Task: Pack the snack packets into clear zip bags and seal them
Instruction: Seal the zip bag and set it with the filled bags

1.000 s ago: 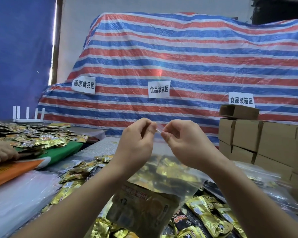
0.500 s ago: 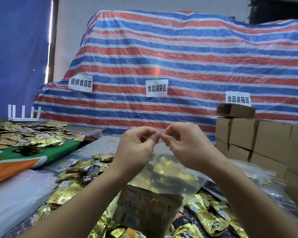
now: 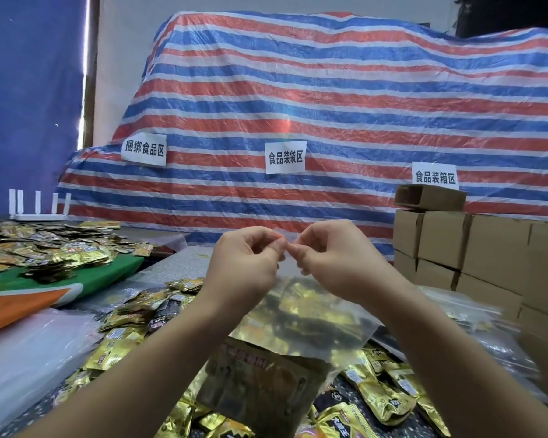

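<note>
Right, filling the back of the scene is a big red, white and blue striped tarpaulin [image 3: 329, 99] draped over something bulky, with three white paper signs [image 3: 285, 157] stuck on it. Below it stretches the table [image 3: 178, 267], and on the right edge sits a stack of brown cardboard boxes [image 3: 475, 248]. Far left, a heap of gold foil packets [image 3: 45, 248] lies on a green and orange sheet [image 3: 76, 286]. Closer in, loose gold and black snack packets [image 3: 380, 393] are scattered across the table under both forearms. Up in the middle hangs the clear plastic zip bag [image 3: 304, 324], lifted off the table, with packets showing inside its lower half. At its top edge, the left hand [image 3: 247, 263] and right hand [image 3: 339, 260] meet, fingers curled, each pinching the bag's strip, fingertips almost touching one another.
</note>
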Motion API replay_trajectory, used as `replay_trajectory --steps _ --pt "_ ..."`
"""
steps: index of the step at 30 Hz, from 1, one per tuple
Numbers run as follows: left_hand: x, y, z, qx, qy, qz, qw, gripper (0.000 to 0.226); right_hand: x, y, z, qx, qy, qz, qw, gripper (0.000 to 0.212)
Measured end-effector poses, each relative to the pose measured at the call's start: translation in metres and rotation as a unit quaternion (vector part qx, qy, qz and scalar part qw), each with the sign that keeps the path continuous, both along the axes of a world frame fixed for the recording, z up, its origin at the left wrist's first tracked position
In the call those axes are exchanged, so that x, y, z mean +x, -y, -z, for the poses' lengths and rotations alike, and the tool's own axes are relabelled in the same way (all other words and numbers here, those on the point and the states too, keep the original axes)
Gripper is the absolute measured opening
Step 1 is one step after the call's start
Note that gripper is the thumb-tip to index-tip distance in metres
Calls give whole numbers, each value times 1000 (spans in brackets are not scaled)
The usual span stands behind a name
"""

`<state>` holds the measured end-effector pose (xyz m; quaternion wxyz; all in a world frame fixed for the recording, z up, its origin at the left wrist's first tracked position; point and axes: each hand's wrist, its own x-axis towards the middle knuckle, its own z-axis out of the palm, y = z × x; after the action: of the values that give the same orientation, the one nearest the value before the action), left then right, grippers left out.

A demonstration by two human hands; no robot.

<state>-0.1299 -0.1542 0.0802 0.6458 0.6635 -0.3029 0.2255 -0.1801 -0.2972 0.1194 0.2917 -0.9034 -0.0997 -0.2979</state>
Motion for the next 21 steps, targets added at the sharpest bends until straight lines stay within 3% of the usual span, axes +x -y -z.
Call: replay_trajectory --steps 5,21 --pt "3 -5 -7 7 5 -5 1000 19 1 3 -6 27 -24 -19 999 16" --pt "4 -1 0 -19 16 -46 999 27 2 -3 0 -25 -15 19 999 14"
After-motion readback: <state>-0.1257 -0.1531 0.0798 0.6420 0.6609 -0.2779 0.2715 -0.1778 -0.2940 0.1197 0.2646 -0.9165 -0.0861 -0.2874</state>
